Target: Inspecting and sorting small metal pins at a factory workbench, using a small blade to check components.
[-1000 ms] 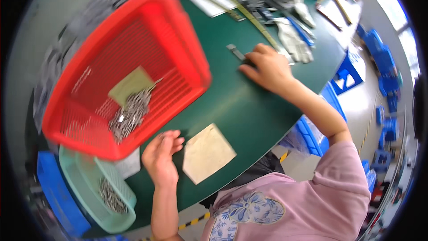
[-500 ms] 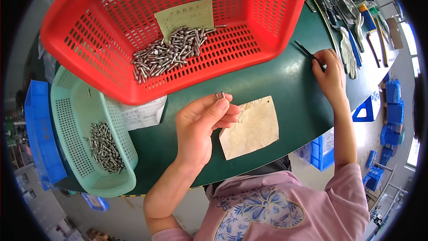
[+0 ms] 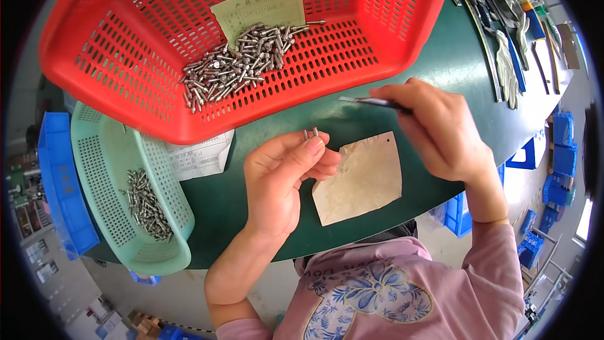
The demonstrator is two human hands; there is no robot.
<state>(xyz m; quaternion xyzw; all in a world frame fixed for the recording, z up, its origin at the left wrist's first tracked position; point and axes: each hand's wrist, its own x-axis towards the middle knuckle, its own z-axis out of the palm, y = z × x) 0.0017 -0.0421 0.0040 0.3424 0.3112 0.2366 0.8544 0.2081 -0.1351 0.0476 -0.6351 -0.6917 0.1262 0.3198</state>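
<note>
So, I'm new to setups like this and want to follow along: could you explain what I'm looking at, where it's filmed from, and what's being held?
Of course. There is no robot here, just a person's two bare hands. The view looks down from a wide fisheye camera on their head, the left of a pair, so straight edges bend near the rim.

The left hand pinches what look like two small metal pins. The right hand grips a slim tool with a silver tip.

On the green table are a red basket and a pale green basket, each with small metal parts inside. A beige sheet lies near the hands, and white gloves lie off to the right.
</note>
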